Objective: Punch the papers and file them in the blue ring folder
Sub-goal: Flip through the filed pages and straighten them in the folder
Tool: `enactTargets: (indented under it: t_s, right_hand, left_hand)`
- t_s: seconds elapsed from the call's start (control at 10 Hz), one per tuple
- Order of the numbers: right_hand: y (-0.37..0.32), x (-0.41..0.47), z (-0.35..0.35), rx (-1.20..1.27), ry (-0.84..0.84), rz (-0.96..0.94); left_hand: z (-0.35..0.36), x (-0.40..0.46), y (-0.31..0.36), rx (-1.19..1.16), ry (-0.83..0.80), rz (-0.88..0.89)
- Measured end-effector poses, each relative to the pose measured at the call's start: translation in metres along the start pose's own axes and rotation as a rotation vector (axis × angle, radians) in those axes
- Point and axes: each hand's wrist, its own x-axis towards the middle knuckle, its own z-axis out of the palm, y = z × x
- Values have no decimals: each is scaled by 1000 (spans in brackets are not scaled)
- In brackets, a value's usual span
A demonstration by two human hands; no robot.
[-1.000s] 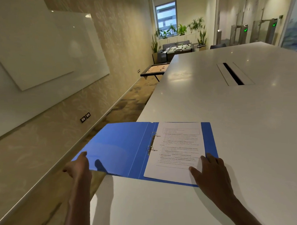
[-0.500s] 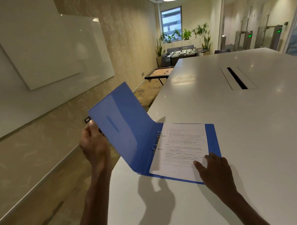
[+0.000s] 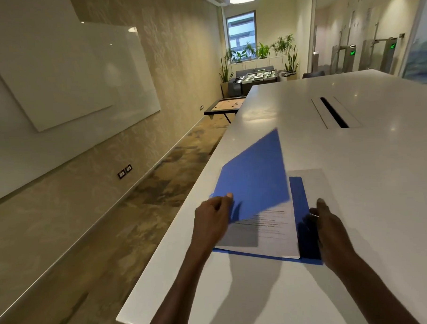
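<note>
Head view: blue folder (image 3: 254,177) lies on the white table (image 3: 355,192), near its left edge and close to the person. The back cover is flat on the tabletop; the front cover is raised and tilted over the contents, its image smeared by motion blur. Papers (image 3: 276,230) sit inside on the back cover, with printed lines visible on the part not hidden by the front cover. A strip of the blue back cover shows along the right side of the papers and along the near edge. The ring mechanism is hidden under the raised cover.

Left hand (image 3: 211,219) pinches the near left edge of the front cover, thumb on top of it, fingers curled underneath. Right hand (image 3: 325,224) rests at the right margin of the folder, at the edge of the back cover; its fingers look extended, but whether they press or grip the edge cannot be told, as shadow covers the contact.

Further up the table, well apart from the folder, a dark cable slot (image 3: 332,112) is set in the surface. A whiteboard (image 3: 64,77) hangs on the left wall. Potted plants (image 3: 264,49) stand under the window at the far end of the room.
</note>
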Motion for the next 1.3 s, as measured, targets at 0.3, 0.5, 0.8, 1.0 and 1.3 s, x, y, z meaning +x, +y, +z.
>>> enactTargets:
  t_s: [0.3, 0.5, 0.8, 1.0, 1.3]
  right_hand:
    - [-3, -12, -16, -719, -37, -467]
    - [28, -6, -10, -1262, -223, -589]
    - [35, -4, -10, -1294, -207, -666]
    - [34, -6, -12, -1275, -251, -653]
    - [7, 12, -56, -1056, -294, -652]
  left_hand:
    - [37, -13, -27, 431, -138, 75]
    - [47, -29, -31, 508, -76, 174]
    - [55, -37, -30, 619, -160, 68]
    - [62, -40, -20, 700, -149, 42]
    - [101, -32, 14, 561, -175, 20]
